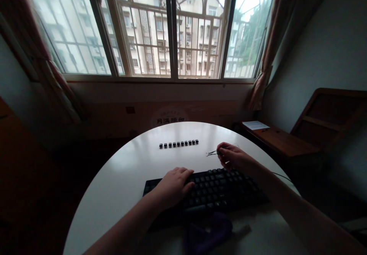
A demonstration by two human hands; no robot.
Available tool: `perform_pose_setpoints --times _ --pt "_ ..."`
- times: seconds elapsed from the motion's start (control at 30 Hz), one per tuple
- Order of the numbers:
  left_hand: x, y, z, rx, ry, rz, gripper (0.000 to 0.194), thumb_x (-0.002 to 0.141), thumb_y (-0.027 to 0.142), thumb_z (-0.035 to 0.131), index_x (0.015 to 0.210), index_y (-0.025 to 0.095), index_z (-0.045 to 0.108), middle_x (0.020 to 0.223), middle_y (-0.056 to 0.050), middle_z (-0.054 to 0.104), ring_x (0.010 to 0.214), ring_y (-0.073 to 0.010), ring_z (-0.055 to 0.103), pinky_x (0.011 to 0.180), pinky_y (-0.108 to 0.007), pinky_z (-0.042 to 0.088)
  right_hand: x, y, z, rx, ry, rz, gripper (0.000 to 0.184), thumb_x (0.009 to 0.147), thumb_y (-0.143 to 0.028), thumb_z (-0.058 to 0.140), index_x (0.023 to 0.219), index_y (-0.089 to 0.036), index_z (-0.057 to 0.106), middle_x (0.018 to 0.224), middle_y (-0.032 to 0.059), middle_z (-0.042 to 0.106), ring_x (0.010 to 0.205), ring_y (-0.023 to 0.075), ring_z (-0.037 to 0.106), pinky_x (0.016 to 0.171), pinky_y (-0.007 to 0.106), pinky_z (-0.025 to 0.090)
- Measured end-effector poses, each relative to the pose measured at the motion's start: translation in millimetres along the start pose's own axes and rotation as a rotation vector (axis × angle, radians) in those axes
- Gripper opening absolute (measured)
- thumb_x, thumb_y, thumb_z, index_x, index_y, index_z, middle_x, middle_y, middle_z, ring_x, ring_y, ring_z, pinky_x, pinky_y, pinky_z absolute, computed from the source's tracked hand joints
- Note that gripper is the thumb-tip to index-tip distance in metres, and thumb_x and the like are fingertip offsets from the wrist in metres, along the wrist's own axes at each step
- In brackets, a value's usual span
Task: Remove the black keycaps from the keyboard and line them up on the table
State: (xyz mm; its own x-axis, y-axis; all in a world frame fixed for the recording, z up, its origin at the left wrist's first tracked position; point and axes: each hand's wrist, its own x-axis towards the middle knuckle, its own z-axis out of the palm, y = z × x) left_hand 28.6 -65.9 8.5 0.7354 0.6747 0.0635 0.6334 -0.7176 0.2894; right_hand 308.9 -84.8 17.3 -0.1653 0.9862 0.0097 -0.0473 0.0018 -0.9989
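Note:
A black keyboard (212, 192) lies on the white round table. My left hand (179, 184) rests over its left part, fingers stretched toward the back edge and thumb apart. Above the keyboard's back right, my right hand (229, 155) is closed around a wire keycap puller (212, 153) with a dark handle. Its thin wire prongs point left and nothing is visible between them. Behind the keyboard, several black keycaps (178, 144) stand in a neat row on the table. The right forearm hides part of the keyboard's right end.
A dark purple object (210, 232), blurred, lies in front of the keyboard on the table (120, 178), beside a greyish strip (243, 231). A cable (282, 176) runs off the right edge. At the right stands a wooden chair (289, 144) with a white paper (255, 125).

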Motion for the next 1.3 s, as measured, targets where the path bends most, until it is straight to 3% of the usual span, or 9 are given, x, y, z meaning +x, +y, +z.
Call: perform_pose_setpoints --times 0.1,0.27,0.57,0.67,0.87,1.07,1.3 --pt "-1 7 -2.6 0.037 0.043 0.068 0.043 0.091 0.029 0.048 0.133 0.023 0.053 0.131 -0.008 0.058 0.119 -0.0248 0.052 0.103 -0.04 0.04 -4 7 4 -0.019 -0.033 -0.043 0.04 0.077 -0.05 0.066 0.095 -0.019 0.048 0.076 0.0005 0.062 0.062 0.0142 0.062 0.047 0.021 0.047" --pt "-1 15 -7.7 0.09 0.029 0.129 0.034 0.091 0.02 0.043 0.118 0.023 0.063 0.117 -0.007 0.065 0.107 -0.0231 0.058 0.096 -0.039 0.044 -6 12 8 -0.016 0.041 -0.128 0.031 0.079 -0.044 0.057 0.094 -0.018 0.049 0.067 -0.001 0.061 0.053 0.013 0.058 0.042 0.021 0.044" --pt "13 42 -15.2 0.22 -0.046 -0.051 0.026 0.091 0.037 0.046 0.093 0.019 0.065 0.094 -0.009 0.066 0.087 -0.0263 0.06 0.076 -0.039 0.048 -4 17 9 0.027 0.077 -0.14 0.026 0.076 -0.043 0.047 0.085 -0.019 0.05 0.05 -0.0044 0.052 0.037 0.0099 0.043 0.034 0.019 0.031" --pt "16 46 -4.8 0.181 0.035 -0.098 0.025 0.091 0.037 0.047 0.099 0.018 0.061 0.099 -0.009 0.065 0.092 -0.0265 0.059 0.081 -0.04 0.048 -2 23 16 0.002 0.095 -0.113 0.023 0.075 -0.042 0.044 0.077 -0.02 0.047 0.043 -0.0061 0.045 0.033 0.0088 0.035 0.032 0.018 0.024" --pt "12 39 13.3 0.037 0.119 -0.014 0.038 0.09 0.034 0.052 0.127 0.022 0.054 0.132 -0.008 0.057 0.121 -0.0266 0.05 0.106 -0.043 0.036 1 30 26 -0.12 0.179 -0.048 0.021 0.073 -0.041 0.043 0.07 -0.02 0.045 0.043 -0.006 0.039 0.035 0.008 0.034 0.035 0.018 0.021" --pt "12 38 13.8 -0.014 0.086 0.022 0.035 0.09 0.034 0.051 0.123 0.024 0.059 0.129 -0.006 0.059 0.117 -0.0261 0.053 0.104 -0.043 0.04 7 34 25 -0.148 0.229 -0.042 0.019 0.075 -0.037 0.041 0.067 -0.02 0.043 0.041 -0.0067 0.035 0.036 0.0075 0.03 0.037 0.019 0.024" --pt "13 38 14.5 -0.034 0.07 0.008 0.035 0.09 0.033 0.052 0.123 0.024 0.059 0.126 -0.005 0.061 0.113 -0.0253 0.054 0.102 -0.043 0.041 14 32 25 -0.177 0.177 0.053 0.018 0.073 -0.039 0.042 0.07 -0.021 0.041 0.039 -0.0075 0.04 0.031 0.0072 0.032 0.032 0.016 0.021"
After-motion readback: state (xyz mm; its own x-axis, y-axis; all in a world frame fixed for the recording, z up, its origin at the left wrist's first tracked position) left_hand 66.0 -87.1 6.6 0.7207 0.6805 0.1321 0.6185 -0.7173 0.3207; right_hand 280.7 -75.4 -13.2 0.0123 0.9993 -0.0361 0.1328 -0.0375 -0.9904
